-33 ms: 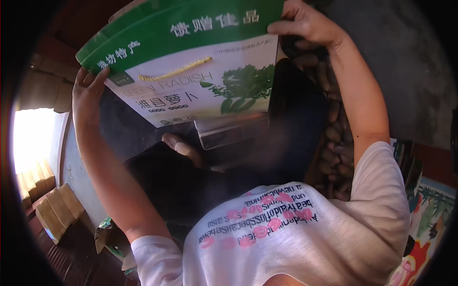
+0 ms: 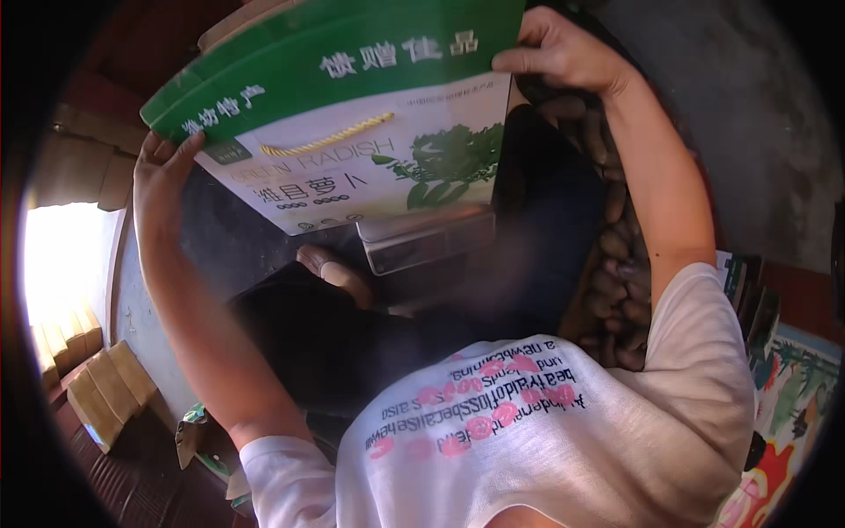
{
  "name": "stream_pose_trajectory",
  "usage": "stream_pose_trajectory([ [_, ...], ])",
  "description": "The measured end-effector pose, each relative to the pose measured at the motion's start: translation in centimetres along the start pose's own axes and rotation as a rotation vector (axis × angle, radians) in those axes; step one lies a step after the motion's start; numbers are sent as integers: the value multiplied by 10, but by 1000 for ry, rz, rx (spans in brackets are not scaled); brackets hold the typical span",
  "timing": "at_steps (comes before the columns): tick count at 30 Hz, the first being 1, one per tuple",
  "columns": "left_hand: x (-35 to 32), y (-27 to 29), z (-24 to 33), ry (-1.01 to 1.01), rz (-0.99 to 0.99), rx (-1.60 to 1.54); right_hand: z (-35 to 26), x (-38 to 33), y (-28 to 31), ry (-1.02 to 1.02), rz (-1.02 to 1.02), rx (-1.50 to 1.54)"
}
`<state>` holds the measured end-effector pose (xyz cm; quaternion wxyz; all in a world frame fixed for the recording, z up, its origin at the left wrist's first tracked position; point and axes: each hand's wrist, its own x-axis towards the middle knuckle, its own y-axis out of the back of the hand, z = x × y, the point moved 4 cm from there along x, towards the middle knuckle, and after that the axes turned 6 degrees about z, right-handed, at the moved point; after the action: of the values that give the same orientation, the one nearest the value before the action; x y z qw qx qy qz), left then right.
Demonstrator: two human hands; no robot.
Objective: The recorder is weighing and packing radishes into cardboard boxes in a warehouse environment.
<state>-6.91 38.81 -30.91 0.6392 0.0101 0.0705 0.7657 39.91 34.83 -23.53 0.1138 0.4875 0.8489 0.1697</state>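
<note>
In front of me I hold up a white and green cardboard gift box with a printed leafy plant. A yellow rope handle hangs on the side facing me. My left hand grips the box's left edge just below the green band, thumb on the front. At the upper right edge my right hand pinches the band between thumb and bent fingers. The box's far side and most of my fingertips are hidden. Below its lower edge shows a pale, shiny rectangular object, partly covered; its kind is unclear.
Many brownish, rounded long pieces, perhaps root vegetables, are heaped beside my right leg. Cardboard boxes stand at the left near a bright opening. Colourful printed panels lie at the lower right. My foot shows below the box.
My right hand and the right side of the gift box have dropped very slightly. Both hands keep their hold.
</note>
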Motion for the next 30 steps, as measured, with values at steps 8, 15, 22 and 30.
stream_pose_trajectory([
  [8, -54, -55, -11, -34, -495, 649, 109, -106, -6, -255, 234, -150],
  [15, -108, -109, 18, -146, -820, 833, 119, -190, -21, -184, 507, -84],
  [22, -132, -140, 22, 14, -978, 861, 114, -223, -28, -155, 590, -139],
  [30, -134, -140, 15, 9, -1027, 865, 108, -230, -32, -173, 599, -133],
])
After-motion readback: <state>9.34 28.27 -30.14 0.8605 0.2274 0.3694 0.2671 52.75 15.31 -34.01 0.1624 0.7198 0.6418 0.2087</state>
